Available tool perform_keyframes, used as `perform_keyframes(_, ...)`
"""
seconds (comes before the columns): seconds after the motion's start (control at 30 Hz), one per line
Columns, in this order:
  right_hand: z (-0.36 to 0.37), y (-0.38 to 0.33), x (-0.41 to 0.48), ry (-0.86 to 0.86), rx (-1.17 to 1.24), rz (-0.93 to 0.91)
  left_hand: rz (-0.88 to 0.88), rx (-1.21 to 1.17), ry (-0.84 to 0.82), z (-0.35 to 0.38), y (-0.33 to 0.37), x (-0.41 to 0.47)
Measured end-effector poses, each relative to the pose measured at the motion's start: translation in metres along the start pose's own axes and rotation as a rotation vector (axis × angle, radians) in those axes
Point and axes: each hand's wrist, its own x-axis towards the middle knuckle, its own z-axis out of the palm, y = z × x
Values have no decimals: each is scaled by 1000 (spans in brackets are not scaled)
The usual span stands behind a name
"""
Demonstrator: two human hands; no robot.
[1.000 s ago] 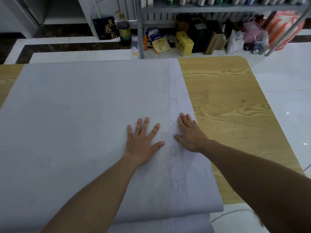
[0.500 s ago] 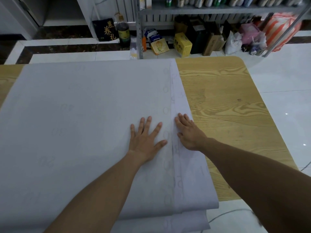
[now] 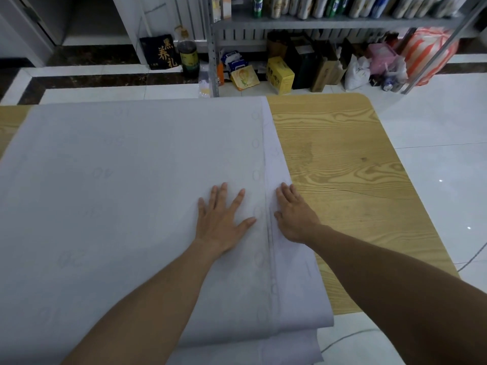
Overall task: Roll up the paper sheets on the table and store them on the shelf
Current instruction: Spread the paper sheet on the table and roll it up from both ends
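Note:
Large pale grey paper sheets (image 3: 110, 180) lie flat over most of the wooden table (image 3: 340, 167), their near edge hanging over the table's front. A narrow strip of a lower sheet (image 3: 279, 164) shows along the right side, with faint numbers printed near it. My left hand (image 3: 224, 219) rests palm down on the top sheet with fingers spread. My right hand (image 3: 295, 214) presses flat on the right strip, fingers straight, close to the paper's right edge. The metal shelf (image 3: 329, 21) stands behind the table.
Bottles line the shelf board. Under it on the floor stand boxes (image 3: 280, 75), bags (image 3: 358, 72) and a striped sack (image 3: 427, 54). A dark bottle (image 3: 188, 55) and a black box (image 3: 160, 52) sit to the left. White tiled floor (image 3: 434, 122) lies right of the table.
Both hands stay flat on the paper. The paper's right edge has slid a little to the left, baring more wood on the right.

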Motion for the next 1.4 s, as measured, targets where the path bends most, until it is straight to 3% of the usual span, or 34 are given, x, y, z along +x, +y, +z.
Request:
perform_keyframes(0.13, 4, 8, -7, -31, -5, 20, -108, 46, -69, -4, -29, -12)
perform_keyframes(0.4, 6, -2, -7, -7, -29, 50, -80, 60, -88, -3, -25, -10)
perform_keyframes(0.57, 3, -15, -8, -29, 81, 50, -79, 50, -82, -2, -17, -8)
perform_keyframes(0.73, 7, -1, -14, 12, 82, 170, -61, 66, -80, -1, -20, -9)
perform_keyframes(1.23, 4, -1, -30, -51, 43, 113, -85, 44, -83, 4, 5, -11)
perform_keyframes(1.4, 18, -3, -49, -23, 31, 159, -103, 30, -48, -8, -25, -25)
